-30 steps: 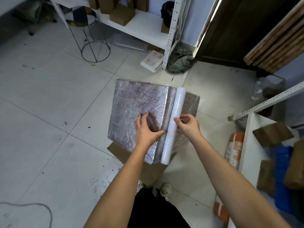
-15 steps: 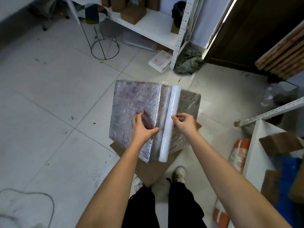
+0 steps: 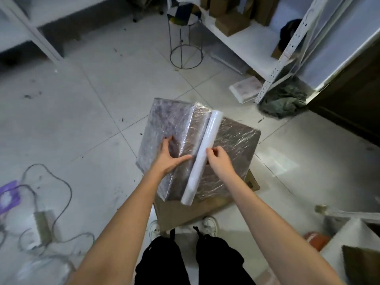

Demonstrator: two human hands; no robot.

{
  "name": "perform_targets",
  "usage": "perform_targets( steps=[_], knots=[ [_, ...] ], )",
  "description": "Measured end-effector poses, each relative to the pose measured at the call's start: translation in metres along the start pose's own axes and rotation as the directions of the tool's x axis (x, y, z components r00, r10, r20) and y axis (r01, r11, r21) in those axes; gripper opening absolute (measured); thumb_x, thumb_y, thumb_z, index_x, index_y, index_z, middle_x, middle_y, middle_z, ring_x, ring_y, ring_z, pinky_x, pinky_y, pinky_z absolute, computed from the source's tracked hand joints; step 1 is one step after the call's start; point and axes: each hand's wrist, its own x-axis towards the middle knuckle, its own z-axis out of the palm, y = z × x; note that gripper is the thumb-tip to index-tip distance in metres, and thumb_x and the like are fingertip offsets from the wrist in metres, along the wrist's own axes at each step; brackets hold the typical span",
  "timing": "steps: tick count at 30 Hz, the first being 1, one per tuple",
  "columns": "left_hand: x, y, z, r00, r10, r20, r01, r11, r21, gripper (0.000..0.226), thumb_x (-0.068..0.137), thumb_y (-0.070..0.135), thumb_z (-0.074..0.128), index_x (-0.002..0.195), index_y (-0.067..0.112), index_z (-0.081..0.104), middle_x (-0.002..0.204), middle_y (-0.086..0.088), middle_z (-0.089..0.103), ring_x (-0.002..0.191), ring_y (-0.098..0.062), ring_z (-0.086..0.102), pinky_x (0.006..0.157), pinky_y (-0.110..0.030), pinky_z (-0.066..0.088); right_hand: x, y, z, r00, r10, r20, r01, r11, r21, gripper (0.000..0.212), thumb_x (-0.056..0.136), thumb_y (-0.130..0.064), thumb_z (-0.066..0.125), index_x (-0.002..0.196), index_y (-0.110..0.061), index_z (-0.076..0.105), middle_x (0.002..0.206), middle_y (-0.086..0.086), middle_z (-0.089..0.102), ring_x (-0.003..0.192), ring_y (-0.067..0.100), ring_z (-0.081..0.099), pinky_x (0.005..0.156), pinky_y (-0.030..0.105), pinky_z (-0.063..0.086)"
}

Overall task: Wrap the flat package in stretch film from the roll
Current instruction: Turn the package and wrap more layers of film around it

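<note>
The flat package (image 3: 232,145), already covered in crinkled film, lies on a cardboard box (image 3: 181,212) on the tiled floor (image 3: 82,112). The white film roll (image 3: 202,155) lies across the package, running from its far edge to its near edge. A sheet of film (image 3: 193,128) stretches from the roll to the package's left part. The left hand (image 3: 169,158) lies flat on that film, fingers spread, thumb pointing toward the roll. The right hand (image 3: 219,158) pinches the roll from the right, near its middle. Two shoes (image 3: 209,225) and black trousers (image 3: 164,262) show below the box. A cable (image 3: 61,194) curls on the floor at left; white shelves (image 3: 246,44) stand behind.
</note>
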Motion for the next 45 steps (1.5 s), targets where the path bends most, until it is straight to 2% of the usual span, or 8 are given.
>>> perform_targets(
  steps=[4,6,12,22,27,38,41,45],
  knots=[
    [-0.008,0.019,0.024,0.987,-0.008,-0.157,0.032,0.987,0.156,0.110,0.064,0.069,0.072,0.147,0.033,0.010,0.152,-0.009,0.028,0.135,-0.034,0.036,0.104,-0.051,0.039,0.007,0.005,-0.005,1.000,-0.009,-0.018,0.007,0.991,-0.131,0.078,0.088,-0.057,0.052,0.142,-0.006,0.027,0.150,0.014,0.019,0.136,0.030,0.026,0.108,0.047,0.031],
    [-0.007,0.024,0.033,0.986,0.000,-0.167,0.025,0.989,0.148,0.111,0.066,0.069,0.070,0.149,0.036,0.003,0.156,-0.010,0.022,0.137,-0.036,0.032,0.105,-0.053,0.039,0.011,0.007,-0.006,1.000,-0.008,0.002,0.009,1.000,-0.026,0.088,0.086,-0.057,0.055,0.148,-0.009,0.015,0.155,0.014,0.007,0.142,0.033,0.016,0.112,0.049,0.026],
    [-0.002,0.033,0.047,0.980,0.045,-0.196,-0.011,0.986,0.169,0.106,0.071,0.063,0.070,0.152,0.036,0.008,0.161,-0.005,0.007,0.144,-0.034,0.017,0.112,-0.051,0.029,0.017,0.012,-0.012,0.998,-0.054,0.016,0.053,0.994,0.096,0.105,0.066,-0.075,0.057,0.143,-0.011,0.027,0.146,0.016,0.032,0.130,0.033,0.040,0.104,0.050,0.040],
    [-0.012,0.020,0.047,0.987,-0.017,-0.158,-0.029,0.958,-0.286,0.098,0.075,0.038,0.079,0.151,0.028,0.019,0.154,-0.004,0.029,0.130,-0.026,0.045,0.102,-0.037,0.045,0.006,0.006,-0.016,0.978,-0.179,-0.104,0.143,0.949,-0.282,0.063,0.089,-0.054,0.051,0.137,-0.017,0.038,0.151,0.014,0.029,0.139,0.031,0.029,0.104,0.046,0.035],
    [-0.008,-0.009,0.060,0.994,-0.088,-0.068,0.054,0.917,-0.395,0.087,0.081,0.024,0.075,0.150,0.028,0.022,0.151,-0.003,0.032,0.132,-0.024,0.041,0.083,-0.012,0.038,0.008,0.014,-0.009,0.988,-0.122,-0.097,0.063,0.880,-0.471,0.060,0.084,-0.056,0.058,0.122,-0.011,0.044,0.126,0.010,0.046,0.107,0.031,0.055,0.083,0.038,0.044],
    [0.023,-0.090,0.028,0.989,-0.150,-0.010,0.122,0.837,-0.533,0.096,0.069,0.028,0.082,0.148,0.033,0.028,0.155,-0.001,0.029,0.139,-0.024,0.033,0.104,-0.028,0.033,0.019,-0.002,0.048,0.991,-0.132,0.024,0.109,0.684,-0.721,0.049,0.088,-0.058,0.050,0.111,-0.015,0.049,0.120,0.010,0.040,0.078,0.029,0.054,0.065,0.031,0.038],
    [0.028,-0.122,0.024,0.988,-0.152,0.031,0.137,0.761,-0.634,0.109,0.052,0.038,0.088,0.145,0.036,0.033,0.152,0.001,0.035,0.137,-0.024,0.038,0.108,-0.044,0.038,0.020,0.005,0.069,0.984,-0.174,0.034,0.137,0.627,-0.767,0.050,0.087,-0.061,0.048,0.106,-0.015,0.050,0.121,0.009,0.039,0.088,0.029,0.057,0.063,0.031,0.038],
    [0.033,-0.152,0.020,0.987,-0.154,0.046,0.142,0.698,-0.702,0.097,0.058,0.025,0.085,0.141,0.039,0.037,0.147,0.003,0.042,0.130,-0.019,0.046,0.103,-0.044,0.045,0.017,0.013,0.105,0.970,-0.237,0.048,0.160,0.480,-0.863,0.049,0.095,-0.056,0.034,0.110,-0.012,0.050,0.131,0.014,0.040,0.092,0.029,0.059,0.061,0.033,0.042]
  ],
)
